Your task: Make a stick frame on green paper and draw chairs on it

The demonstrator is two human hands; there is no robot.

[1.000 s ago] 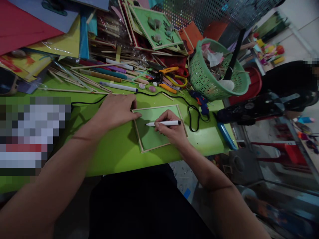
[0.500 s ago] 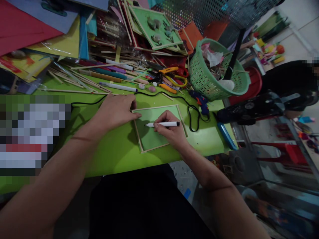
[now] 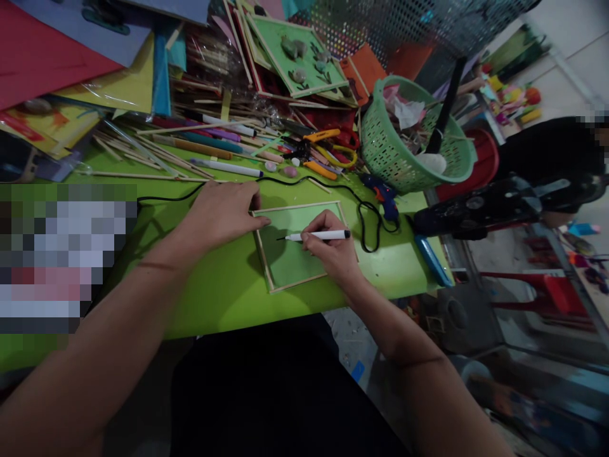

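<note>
A green card framed with thin wooden sticks lies flat on the lime-green table. My right hand pinches a white marker with a dark end, its tip at the card's surface. A short dark line shows on the card just left of the tip. My left hand rests at the card's upper left corner, its thumb stretched over the frame edge and its other fingers spread on the table, partly hidden.
Behind the card lie a black cord, a capped marker, scissors and many thin sticks. A blue glue gun and a green basket stand at the right. A stone-decorated framed card lies at the back.
My right hand has drawn the marker a little to the right, and a short dark line now shows behind its tip. My left hand has stayed in place.
</note>
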